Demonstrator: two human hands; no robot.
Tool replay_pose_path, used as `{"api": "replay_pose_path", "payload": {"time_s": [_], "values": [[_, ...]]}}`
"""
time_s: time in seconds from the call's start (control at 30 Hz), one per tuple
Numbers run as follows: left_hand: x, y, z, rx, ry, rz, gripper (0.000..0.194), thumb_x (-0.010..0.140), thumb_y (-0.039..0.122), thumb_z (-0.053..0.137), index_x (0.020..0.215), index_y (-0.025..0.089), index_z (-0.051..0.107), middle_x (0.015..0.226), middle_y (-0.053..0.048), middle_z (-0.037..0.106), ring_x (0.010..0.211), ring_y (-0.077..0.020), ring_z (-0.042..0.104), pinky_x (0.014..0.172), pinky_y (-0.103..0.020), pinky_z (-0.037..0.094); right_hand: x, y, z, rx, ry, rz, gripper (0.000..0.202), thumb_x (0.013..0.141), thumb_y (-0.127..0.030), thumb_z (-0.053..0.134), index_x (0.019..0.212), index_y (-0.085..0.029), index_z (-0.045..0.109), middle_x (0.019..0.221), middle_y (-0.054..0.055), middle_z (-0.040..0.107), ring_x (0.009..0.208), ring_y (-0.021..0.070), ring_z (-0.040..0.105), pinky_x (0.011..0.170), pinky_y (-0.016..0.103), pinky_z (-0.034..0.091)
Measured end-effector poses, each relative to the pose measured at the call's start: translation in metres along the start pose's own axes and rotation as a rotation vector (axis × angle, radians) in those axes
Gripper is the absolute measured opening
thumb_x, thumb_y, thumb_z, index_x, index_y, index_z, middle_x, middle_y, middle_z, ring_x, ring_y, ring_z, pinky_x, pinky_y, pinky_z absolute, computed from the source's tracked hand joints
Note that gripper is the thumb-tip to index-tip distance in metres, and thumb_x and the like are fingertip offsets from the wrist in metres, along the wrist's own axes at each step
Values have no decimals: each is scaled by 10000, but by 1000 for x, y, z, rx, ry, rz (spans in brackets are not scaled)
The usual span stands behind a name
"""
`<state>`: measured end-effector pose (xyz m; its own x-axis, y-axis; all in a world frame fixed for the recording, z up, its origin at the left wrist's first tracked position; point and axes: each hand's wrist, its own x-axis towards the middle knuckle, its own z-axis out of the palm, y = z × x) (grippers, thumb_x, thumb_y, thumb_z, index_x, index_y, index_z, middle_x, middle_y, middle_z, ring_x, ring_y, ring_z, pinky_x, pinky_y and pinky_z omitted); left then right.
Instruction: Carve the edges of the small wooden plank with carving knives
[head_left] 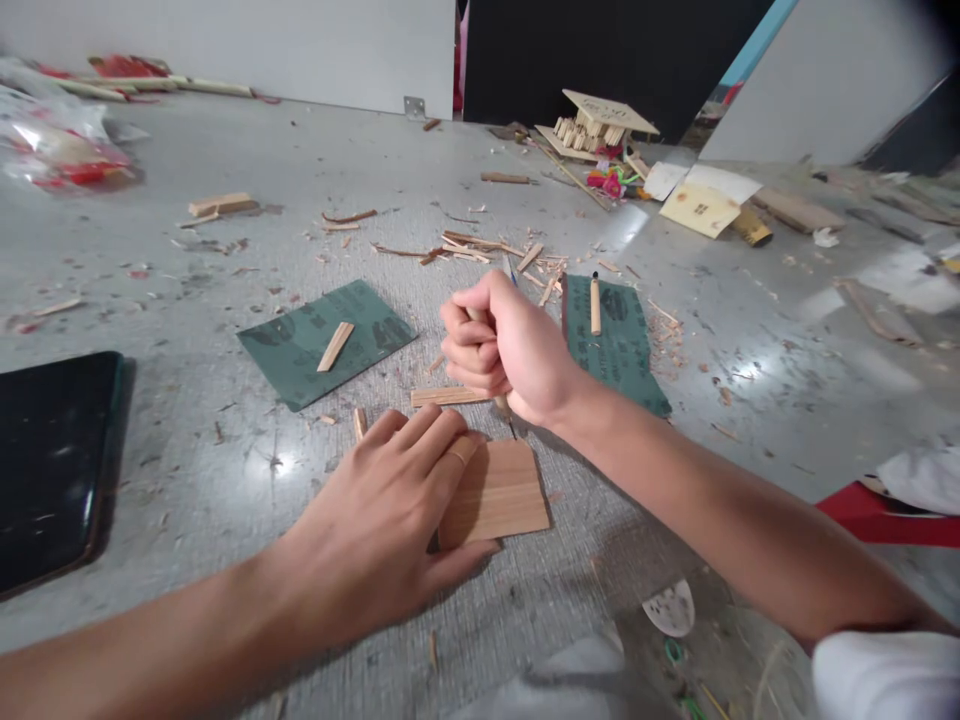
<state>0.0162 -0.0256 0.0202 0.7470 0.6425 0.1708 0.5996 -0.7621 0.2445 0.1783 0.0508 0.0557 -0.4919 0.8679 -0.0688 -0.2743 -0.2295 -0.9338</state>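
Observation:
A flat piece of wood (499, 492) lies on the grey table near its front edge. My left hand (397, 490) rests over the wood's left side, fingers together on top and thumb along the near edge. Above the wood's far right corner, my right hand (510, 350) is wrapped in a fist round a slim tool (504, 407), whose thin dark tip points down at the wood's far edge. Most of the tool is hidden in the fist. Just beyond my left fingers lies a narrow wood strip (442, 397).
Green sandpaper sheets lie left (300, 345) and right (615, 375), each bearing a small wood piece. Shavings (469, 246) are scattered behind my right hand. A dark tablet-like object (56, 470) is at left, a small wooden model (592, 130) at the back, a plastic bag (56, 135) far left.

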Motion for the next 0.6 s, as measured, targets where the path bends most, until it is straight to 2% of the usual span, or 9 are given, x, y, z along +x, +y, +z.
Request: {"api": "replay_pose_path", "payload": {"time_s": [0.17, 0.27, 0.4, 0.6], "values": [[0, -1, -1, -9, -17, 5, 485, 869, 514, 635, 1177, 150, 545, 1070, -102, 593, 927, -293, 544, 792, -467, 415, -8, -4, -5, 87, 62, -38, 410, 915, -337, 380, 549, -235, 225, 478, -97, 113, 429, 68, 53, 368, 202, 70], [0, -3, 0, -23, -34, 4, 490, 866, 516, 636, 1189, 161, 536, 1081, -94, 594, 945, -295, 544, 806, -471, 406, -16, -6, -7, 103, 47, -60, 408, 906, -324, 383, 539, -233, 229, 477, -94, 116, 431, 72, 58, 373, 208, 81], [0, -4, -1, -44, -40, 7, 493, 862, 512, 644, 1199, 169, 532, 1093, -86, 597, 959, -291, 542, 821, -471, 399, -24, -6, -10, 129, 37, -143, 411, 885, -328, 416, 530, -234, 232, 473, -90, 120, 424, 73, 64, 373, 211, 89], [1, -5, -1, -68, -44, -8, 522, 851, 517, 666, 1226, 185, 516, 1138, -87, 602, 999, -293, 542, 841, -463, 394, -42, -2, -24, 189, 118, -252, 397, 851, -361, 426, 546, -230, 207, 480, -84, 103, 418, 77, 71, 379, 213, 132]]}}
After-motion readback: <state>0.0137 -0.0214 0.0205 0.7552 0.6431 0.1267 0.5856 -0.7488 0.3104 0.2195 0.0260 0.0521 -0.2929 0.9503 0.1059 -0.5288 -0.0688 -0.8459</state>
